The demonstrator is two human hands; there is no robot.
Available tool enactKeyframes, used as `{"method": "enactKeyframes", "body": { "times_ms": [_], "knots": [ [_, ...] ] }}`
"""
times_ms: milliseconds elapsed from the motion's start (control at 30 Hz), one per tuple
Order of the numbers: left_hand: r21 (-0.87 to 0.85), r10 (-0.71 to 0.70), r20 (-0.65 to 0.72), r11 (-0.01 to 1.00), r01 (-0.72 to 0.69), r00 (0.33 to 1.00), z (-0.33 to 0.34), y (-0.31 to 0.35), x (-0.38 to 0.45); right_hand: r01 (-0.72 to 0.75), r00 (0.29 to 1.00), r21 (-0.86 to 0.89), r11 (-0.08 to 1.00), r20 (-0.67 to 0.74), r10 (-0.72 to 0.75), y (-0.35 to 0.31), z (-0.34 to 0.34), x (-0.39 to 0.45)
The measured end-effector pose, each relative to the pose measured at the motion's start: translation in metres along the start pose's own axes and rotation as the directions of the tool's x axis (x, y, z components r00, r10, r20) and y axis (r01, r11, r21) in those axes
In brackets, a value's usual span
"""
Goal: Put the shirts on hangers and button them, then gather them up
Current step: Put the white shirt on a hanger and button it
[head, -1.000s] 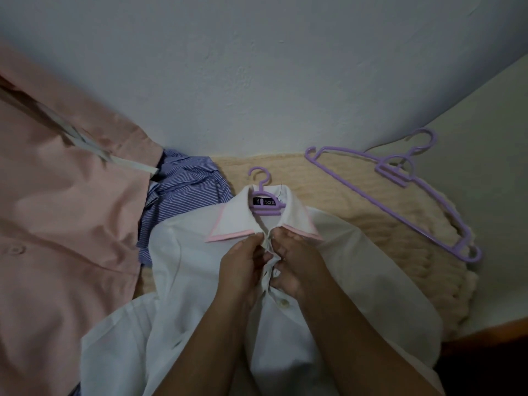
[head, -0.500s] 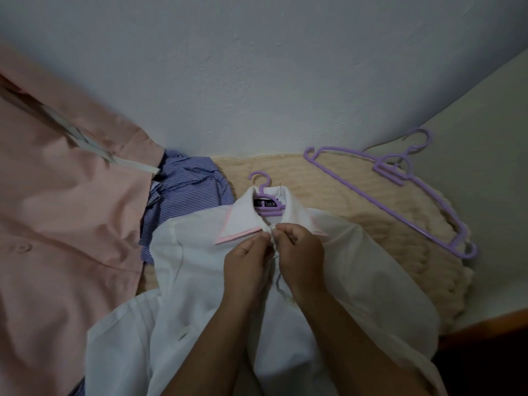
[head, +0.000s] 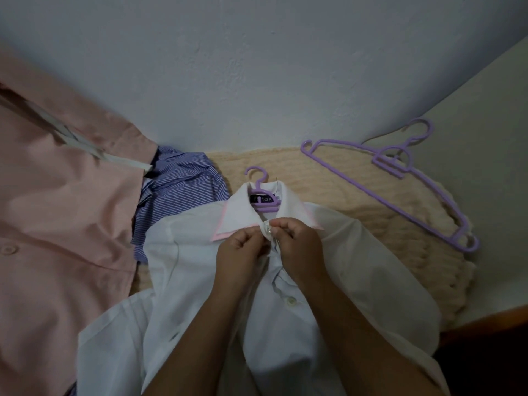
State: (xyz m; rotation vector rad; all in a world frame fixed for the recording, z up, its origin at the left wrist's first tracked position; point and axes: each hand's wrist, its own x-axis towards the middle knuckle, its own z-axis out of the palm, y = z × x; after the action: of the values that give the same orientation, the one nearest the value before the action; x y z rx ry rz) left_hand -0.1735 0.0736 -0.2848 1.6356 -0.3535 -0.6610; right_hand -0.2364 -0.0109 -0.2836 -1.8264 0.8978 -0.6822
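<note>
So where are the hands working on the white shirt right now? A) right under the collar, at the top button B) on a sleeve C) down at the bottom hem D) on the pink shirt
A: the left hand and right hand pinch the white shirt just below its pink-edged collar, around the small top button.

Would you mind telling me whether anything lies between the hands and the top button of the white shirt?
Nothing visible does. The left hand and right hand already pinch the placket of the white pink-edged-collar shirt at its small top button, just below the collar. The spare purple plastic hangers lie off to the right, apart.
</note>
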Motion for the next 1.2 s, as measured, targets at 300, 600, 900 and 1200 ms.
{"method": "enactKeyframes", "body": {
  "times_ms": [300,600,900,1200],
  "knots": [
    [-0.118,-0.072,0.043,0.99,0.077,0.996,-0.003,0.009,0.007,0.093,0.994,-0.056,0.994,0.057,-0.09,0.001,-0.004,0.001],
    [-0.176,-0.175,0.133,0.965,0.197,0.976,-0.004,0.006,0.012,0.141,0.983,-0.095,0.985,-0.101,-0.151,-0.001,0.001,0.002],
    [0.046,-0.177,0.033,0.983,0.175,0.984,-0.012,-0.002,0.004,-0.064,0.996,0.016,0.998,-0.06,0.065,0.01,-0.007,-0.008],
    [0.523,0.053,-0.027,0.852,-0.032,0.998,-0.022,-0.021,-0.035,-0.276,0.958,-0.006,0.961,0.077,0.276,0.024,-0.003,-0.073]
  ]
}}
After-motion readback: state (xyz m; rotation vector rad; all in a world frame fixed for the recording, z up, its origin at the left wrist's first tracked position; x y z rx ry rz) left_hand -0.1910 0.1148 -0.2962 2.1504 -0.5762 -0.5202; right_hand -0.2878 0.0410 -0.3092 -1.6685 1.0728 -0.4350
